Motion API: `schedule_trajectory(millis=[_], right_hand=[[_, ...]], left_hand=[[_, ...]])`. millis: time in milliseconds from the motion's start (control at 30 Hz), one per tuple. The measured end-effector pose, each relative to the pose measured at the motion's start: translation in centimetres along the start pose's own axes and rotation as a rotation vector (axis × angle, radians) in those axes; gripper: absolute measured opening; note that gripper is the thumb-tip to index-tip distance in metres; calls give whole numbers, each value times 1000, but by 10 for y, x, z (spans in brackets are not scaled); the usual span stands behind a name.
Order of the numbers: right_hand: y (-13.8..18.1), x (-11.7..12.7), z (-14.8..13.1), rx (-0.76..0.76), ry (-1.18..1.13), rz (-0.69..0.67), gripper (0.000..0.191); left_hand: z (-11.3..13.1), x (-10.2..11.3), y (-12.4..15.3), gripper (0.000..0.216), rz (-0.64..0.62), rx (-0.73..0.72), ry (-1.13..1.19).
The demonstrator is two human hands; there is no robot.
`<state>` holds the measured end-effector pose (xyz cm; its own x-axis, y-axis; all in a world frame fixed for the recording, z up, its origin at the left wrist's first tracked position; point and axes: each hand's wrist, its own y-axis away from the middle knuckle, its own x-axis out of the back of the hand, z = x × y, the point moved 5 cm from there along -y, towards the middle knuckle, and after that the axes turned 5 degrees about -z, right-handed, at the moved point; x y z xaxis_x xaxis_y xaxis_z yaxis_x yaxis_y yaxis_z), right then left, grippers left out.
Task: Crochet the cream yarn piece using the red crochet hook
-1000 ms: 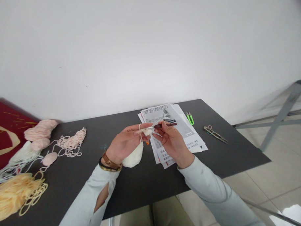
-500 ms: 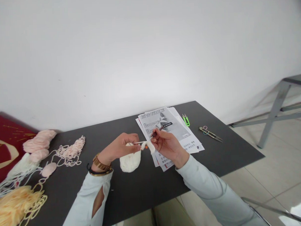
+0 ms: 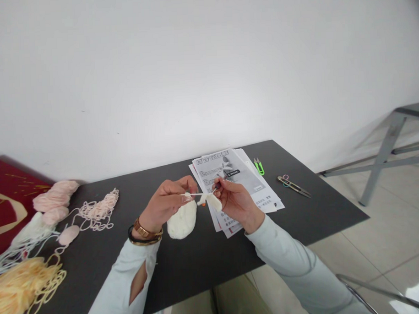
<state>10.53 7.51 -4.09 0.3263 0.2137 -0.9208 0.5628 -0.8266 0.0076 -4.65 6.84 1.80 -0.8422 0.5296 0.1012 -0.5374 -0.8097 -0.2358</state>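
Note:
My left hand (image 3: 165, 204) is closed in a pinch on a strand of cream yarn (image 3: 193, 194), held above a cream yarn ball (image 3: 182, 220) on the black table (image 3: 185, 263). My right hand (image 3: 236, 202) is closed on a crochet hook (image 3: 215, 189) and a small cream crocheted piece (image 3: 211, 202). The strand runs taut between the two hands. An orange bit shows just under the piece. Both hands hover a little above the table, near the left edge of the printed sheets (image 3: 237, 174).
Pink yarn skeins (image 3: 54, 196) and loose pink yarn (image 3: 99, 206) lie at the left, with a yellow yarn pile (image 3: 23, 285) in front. Green thread snips (image 3: 258, 166) and small scissors (image 3: 293, 185) lie right of the sheets. A red cloth (image 3: 8, 200) is far left.
My hands dropped lower and drew slightly apart, stretching the strand between them. The hook's dark handle, once pointing right, is now mostly tucked in my right hand.

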Motion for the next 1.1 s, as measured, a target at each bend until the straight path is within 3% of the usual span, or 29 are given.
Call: schedule_trajectory(millis=[100,167,267,333,467,567,733,867,1000,1100], right_hand=[[1,-2,-1,-4,20,-1,5],[2,-2,-2,-2,46,-3,7],[2,-1,-4,23,66,1,7],[2,0,-4,36,58,4,7],[1,-1,-2,21,31,4,8],[2,-1,-2,28,27,25,5],[4,0,-6,88,41,66,5],[3,-1,-7,104,51,77,6],[3,-2,-6,135,73,93,8],[4,-2,-4,139,120,126,10]], left_hand=[[14,-14,0,29,-19,-104,335],[22,-22,-1,25,-21,-154,391],[28,-33,0,42,-36,-157,105],[30,-36,1,54,22,-153,-130],[30,-34,3,24,268,-96,-364],[29,-31,5,8,381,-87,-511],[32,-30,6,12,314,-104,-651],[29,-22,5,10,360,-3,-518],[13,-21,2,7,446,89,-157],[-1,-25,1,35,540,97,131]])
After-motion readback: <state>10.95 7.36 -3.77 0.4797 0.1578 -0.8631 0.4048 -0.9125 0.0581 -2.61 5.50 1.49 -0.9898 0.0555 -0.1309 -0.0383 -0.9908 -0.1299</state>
